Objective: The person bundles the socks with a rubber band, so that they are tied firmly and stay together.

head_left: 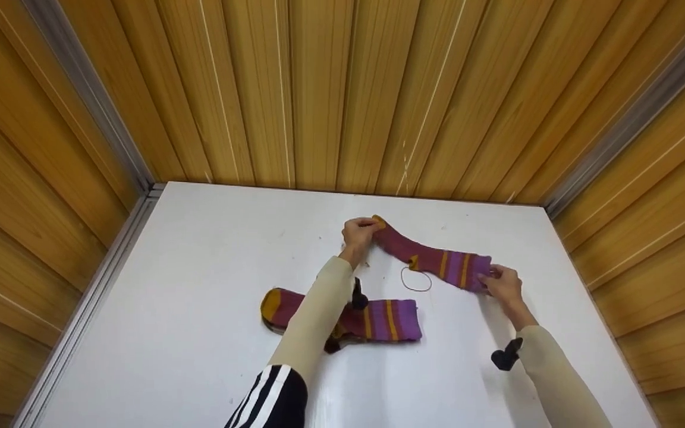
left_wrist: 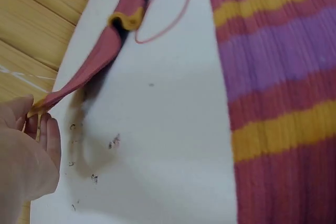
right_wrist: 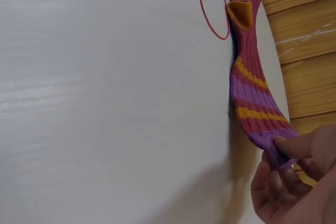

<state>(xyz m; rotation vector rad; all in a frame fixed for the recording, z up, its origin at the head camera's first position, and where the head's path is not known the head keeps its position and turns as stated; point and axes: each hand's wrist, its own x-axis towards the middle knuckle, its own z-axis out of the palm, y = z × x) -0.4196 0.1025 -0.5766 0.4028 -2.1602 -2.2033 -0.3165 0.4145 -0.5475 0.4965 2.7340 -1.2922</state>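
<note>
A striped sock (head_left: 426,254), maroon with purple and mustard bands, stretches between both hands near the back of the white table. My left hand (head_left: 359,233) pinches its mustard toe, seen also in the left wrist view, where the toe end is lifted off the table. At the other end my right hand (head_left: 503,287) pinches the purple cuff (right_wrist: 273,142) between thumb and fingers. Another sock (head_left: 393,321) of the same pattern lies flat in front, its middle hidden under the left forearm. Darker fabric shows below its lower edge.
A thin red rubber band (head_left: 417,279) lies on the white tabletop (head_left: 170,333) beside the held sock's heel. Wood-patterned panels (head_left: 319,95) rise behind the table and at both sides. A black device (head_left: 506,355) hangs by the right wrist.
</note>
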